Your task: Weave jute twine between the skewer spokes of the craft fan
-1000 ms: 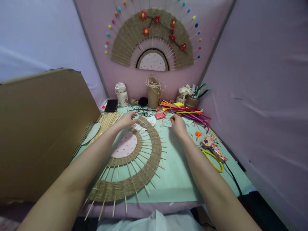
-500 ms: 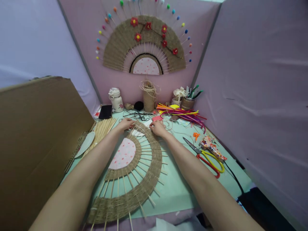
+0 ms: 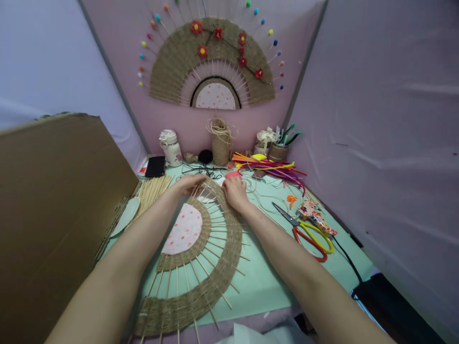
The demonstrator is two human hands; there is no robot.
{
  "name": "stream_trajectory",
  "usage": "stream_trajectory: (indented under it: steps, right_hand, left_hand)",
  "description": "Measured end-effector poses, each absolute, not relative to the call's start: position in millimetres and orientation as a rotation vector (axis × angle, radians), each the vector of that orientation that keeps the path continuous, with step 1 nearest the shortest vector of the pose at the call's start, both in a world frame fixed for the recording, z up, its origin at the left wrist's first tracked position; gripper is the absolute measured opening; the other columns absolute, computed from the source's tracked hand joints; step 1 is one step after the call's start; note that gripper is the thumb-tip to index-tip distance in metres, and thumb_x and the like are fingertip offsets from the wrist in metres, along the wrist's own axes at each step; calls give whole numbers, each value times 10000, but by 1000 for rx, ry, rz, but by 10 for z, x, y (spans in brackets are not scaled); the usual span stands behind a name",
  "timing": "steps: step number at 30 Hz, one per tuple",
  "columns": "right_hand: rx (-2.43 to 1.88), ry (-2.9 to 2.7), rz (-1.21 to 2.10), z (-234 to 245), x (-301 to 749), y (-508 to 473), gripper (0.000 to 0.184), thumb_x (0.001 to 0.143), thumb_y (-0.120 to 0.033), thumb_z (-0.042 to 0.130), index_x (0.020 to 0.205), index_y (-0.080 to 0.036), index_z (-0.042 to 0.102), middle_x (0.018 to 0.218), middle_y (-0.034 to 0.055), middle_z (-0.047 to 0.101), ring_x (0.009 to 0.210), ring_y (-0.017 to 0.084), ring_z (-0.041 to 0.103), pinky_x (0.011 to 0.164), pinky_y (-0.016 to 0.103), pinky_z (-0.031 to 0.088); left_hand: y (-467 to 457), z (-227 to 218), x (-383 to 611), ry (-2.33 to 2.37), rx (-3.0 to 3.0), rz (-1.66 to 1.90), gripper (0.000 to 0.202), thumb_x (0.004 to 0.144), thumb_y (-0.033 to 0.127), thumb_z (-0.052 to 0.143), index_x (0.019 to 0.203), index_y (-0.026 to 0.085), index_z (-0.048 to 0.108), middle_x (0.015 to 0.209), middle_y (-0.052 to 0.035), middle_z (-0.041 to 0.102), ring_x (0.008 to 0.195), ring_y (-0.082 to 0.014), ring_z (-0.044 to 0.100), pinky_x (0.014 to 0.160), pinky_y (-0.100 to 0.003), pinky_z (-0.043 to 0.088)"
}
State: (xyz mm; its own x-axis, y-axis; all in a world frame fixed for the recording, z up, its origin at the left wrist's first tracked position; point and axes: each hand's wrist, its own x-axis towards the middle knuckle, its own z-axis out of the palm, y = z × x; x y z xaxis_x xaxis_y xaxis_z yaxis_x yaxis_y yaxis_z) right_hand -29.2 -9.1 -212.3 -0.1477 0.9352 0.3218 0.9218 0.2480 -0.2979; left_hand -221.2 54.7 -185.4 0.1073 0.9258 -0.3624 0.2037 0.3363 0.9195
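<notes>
The woven fan [image 3: 204,229] at lower centre looks part-made, both bands [image 3: 235,241] woven but stick ends [image 3: 226,300] bare, as my left hand [image 3: 191,183] pinches its far end and my right hand [image 3: 235,192] curls half-closed at the outer edge, its hold hidden.

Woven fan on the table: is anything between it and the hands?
Nothing visible. The left hand and right hand are both at the far end of the woven fan; the scissors lie off right.
</notes>
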Motion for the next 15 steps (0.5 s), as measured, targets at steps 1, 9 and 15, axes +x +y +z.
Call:
stream_trajectory:
  steps: [1,9,15]
  right_hand:
    - [-1685,-2095,20,-2104,-299,-118,276,943,-296,384,1002,-185,629,1137,141,591,1052,274,442,863,394,306]
    - [-1752,-2040,150,-2001,-314,-236,267,925,-219,360,954,-184,623,1072,121,645,1025,257,513,831,370,303]
    - [-1852,-1763,502,-2083,-297,-176,223,858,-181,450,1059,-196,547,1041,70,673,988,227,584,817,337,324]
  left_hand:
    - [553,-1846,-2209,1351,1107,742,259,659,358,770,742,162,622,608,4,608,454,-83,499,436,-201,412]
    - [524,-1835,-2189,1226,930,795,126,773,243,682,743,164,589,592,-2,622,478,-106,566,454,-202,482]
    - [537,-1896,-2187,1197,855,801,108,836,160,600,737,127,574,570,-11,609,448,-84,566,423,-160,477]
